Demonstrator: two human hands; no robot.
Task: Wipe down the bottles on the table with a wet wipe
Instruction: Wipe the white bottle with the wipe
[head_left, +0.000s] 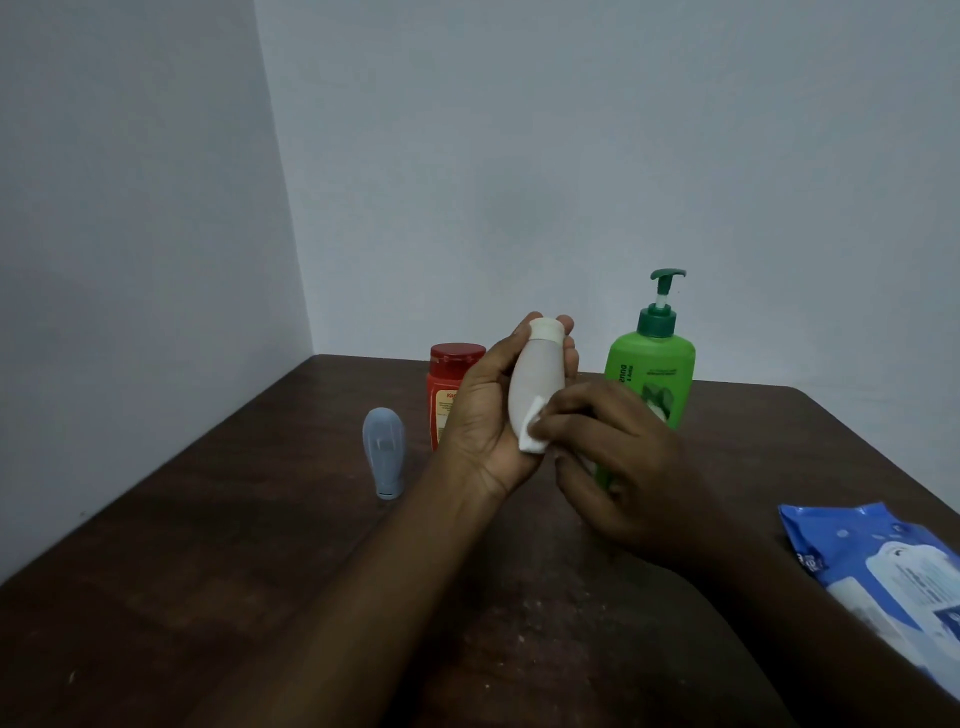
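Our left hand (488, 415) curls round the white bottle (537, 374), held cap-up above the table (260, 545). Our right hand (623, 457) pinches the folded wet wipe (532, 434) against its lower end. We should turn the bottle in that grip while stroking toward the cap (the base probably needs a pass too). From it, the red bottle (449, 379) stands at nine o'clock, the grey bottle (384, 452) at eight and the green pump bottle (649, 374) at three.

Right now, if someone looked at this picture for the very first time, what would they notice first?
First, the two hands in the middle: the left hand holds up a pale bottle while the right hand presses a white wipe against its lower part. Next, the bright green pump bottle standing just behind the right hand, and the red bottle behind the left hand.
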